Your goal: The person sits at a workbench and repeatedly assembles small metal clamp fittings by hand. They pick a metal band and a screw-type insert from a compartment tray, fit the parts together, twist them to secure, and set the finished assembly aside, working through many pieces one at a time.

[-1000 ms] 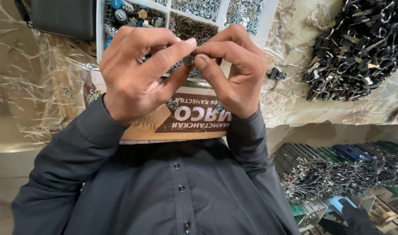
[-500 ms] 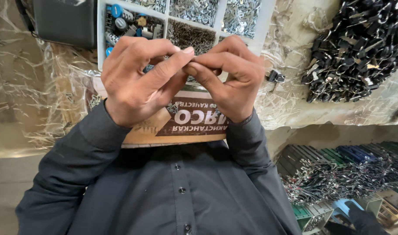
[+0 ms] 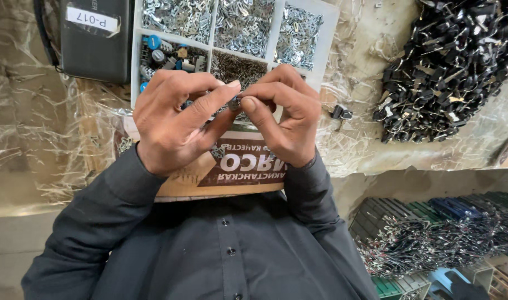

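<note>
My left hand (image 3: pixel 176 122) and my right hand (image 3: pixel 284 114) meet fingertip to fingertip over the bench, pinching one small dark metal part (image 3: pixel 234 103) between thumbs and forefingers. Most of the part is hidden by my fingers. Right behind the hands stands a white divided parts tray (image 3: pixel 327 33) with compartments of small silvery and dark metal bits and a few blue-capped pieces (image 3: pixel 154 42). Under my wrists lies a brown printed cardboard sheet (image 3: pixel 248 166).
A black box with a white label (image 3: pixel 93 39) stands at the back left. A heap of black clip-like parts (image 3: pixel 448 72) lies to the right, with one loose black piece (image 3: pixel 340 113) near my right hand. Crinkled plastic film covers the bench. Crates of bundled parts (image 3: pixel 431 233) sit below right.
Both hands stay pinched together on the small part; they sit slightly lower in view, so more of the tray shows behind them. Fingertips have shifted a little.
</note>
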